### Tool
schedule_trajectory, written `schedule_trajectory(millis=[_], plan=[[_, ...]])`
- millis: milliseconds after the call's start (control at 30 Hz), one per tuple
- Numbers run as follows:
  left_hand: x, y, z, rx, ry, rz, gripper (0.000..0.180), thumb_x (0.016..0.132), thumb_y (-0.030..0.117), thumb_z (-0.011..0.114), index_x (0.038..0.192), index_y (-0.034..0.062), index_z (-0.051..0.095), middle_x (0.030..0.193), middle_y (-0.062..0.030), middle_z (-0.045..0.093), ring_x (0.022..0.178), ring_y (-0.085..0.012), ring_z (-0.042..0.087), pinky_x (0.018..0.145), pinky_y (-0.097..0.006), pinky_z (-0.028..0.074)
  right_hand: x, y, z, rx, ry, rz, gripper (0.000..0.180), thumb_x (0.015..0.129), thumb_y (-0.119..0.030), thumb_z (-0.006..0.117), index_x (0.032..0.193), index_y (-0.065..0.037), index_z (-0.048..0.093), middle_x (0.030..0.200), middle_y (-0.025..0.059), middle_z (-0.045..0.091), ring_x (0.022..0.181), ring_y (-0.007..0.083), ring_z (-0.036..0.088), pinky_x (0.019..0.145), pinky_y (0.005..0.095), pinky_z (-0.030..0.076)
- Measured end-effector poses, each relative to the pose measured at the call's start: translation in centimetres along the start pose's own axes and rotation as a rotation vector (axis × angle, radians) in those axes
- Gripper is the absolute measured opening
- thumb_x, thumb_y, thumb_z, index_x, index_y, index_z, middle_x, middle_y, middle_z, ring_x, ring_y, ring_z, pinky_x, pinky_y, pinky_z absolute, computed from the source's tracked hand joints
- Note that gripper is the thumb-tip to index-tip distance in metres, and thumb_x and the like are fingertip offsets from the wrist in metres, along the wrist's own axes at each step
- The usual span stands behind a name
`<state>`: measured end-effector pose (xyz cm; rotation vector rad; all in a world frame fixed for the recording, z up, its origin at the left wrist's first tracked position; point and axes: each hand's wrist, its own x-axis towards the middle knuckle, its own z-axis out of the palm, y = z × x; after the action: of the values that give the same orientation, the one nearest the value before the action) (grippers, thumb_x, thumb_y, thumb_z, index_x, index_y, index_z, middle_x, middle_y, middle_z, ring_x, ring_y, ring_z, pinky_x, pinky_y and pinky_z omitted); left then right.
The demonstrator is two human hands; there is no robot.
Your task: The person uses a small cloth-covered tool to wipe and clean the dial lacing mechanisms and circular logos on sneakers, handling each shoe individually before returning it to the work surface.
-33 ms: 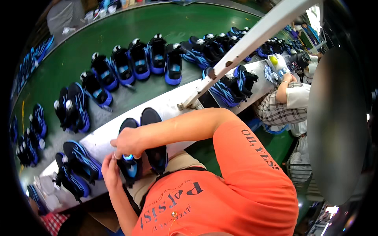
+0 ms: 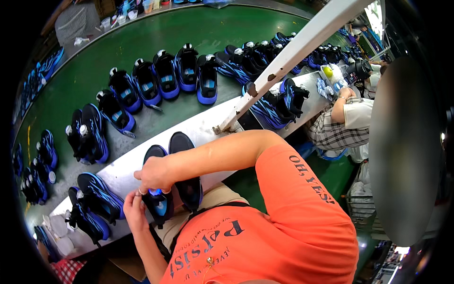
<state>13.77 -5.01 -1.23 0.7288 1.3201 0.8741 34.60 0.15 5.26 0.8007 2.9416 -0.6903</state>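
Green conveyor belt (image 2: pixel 189 28) curves across far side, grey metal ledge (image 2: pixel 198 125) along near edge. Rows of black-and-blue sneakers (image 2: pixel 165 75) lined on belt, more (image 2: pixel 92 206) stacked left on ledge. Pair of black sneakers (image 2: pixel 182 177) at near edge of ledge, centre. Right hand (image 2: pixel 153 174) on top of left shoe of pair, fingers curled gripping it. Left hand (image 2: pixel 135 210) below, touching same shoe from near-left side; grip there cannot be told. White slanted post (image 2: pixel 293 52) rises right of pair. Seated person in checked trousers (image 2: pixel 345 123) far right.
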Motion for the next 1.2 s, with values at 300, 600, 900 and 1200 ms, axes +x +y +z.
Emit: schedule_trajectory(millis=[300,600,900,1200], plan=[[-3.8,3.6,0.3,0.380,-0.336,-0.099,0.025,0.094,0.023,0.060,0.090,-0.0009,0.063,0.081,-0.0138,0.070,0.046,-0.0053,0.047,0.038,-0.020,0.026,0.5,-0.1,2.6,0.060,0.077,0.040,0.045,0.070,-0.017,0.071,0.114,-0.009,0.060,0.094,0.0161,0.061,0.082,0.0347,0.065,0.066,0.0442,0.052],[-4.1,-0.2,2.2,0.314,-0.211,0.136,0.011,0.093,0.009,0.057,0.090,-0.0004,0.060,0.085,-0.0077,0.069,0.049,-0.0028,0.045,0.042,-0.018,0.032,-2.1,0.0,2.5,0.224,0.137,0.027,0.042,0.091,-0.025,0.053,0.131,-0.011,0.048,0.081,0.0144,0.062,0.075,0.0373,0.064,0.064,0.0449,0.050],[-4.9,1.0,2.8,0.521,-0.169,0.275,0.008,0.090,0.004,0.057,0.089,-0.0020,0.062,0.079,-0.0055,0.063,0.056,-0.0082,0.053,0.048,-0.025,0.042,-1.6,-1.2,2.8,0.005,0.454,0.013,0.051,0.084,-0.034,0.061,0.134,-0.025,0.052,0.086,0.0113,0.060,0.077,0.0321,0.062,0.059,0.0436,0.050],[-4.1,0.7,2.1,0.651,-0.261,0.320,0.012,0.091,0.008,0.059,0.089,-0.0034,0.062,0.079,-0.0066,0.066,0.059,-0.0078,0.056,0.050,-0.025,0.045,-1.3,-2.6,2.4,0.098,0.385,0.233,0.053,0.087,-0.027,0.062,0.138,-0.024,0.048,0.090,0.0186,0.062,0.075,0.0321,0.062,0.067,0.0412,0.051]])
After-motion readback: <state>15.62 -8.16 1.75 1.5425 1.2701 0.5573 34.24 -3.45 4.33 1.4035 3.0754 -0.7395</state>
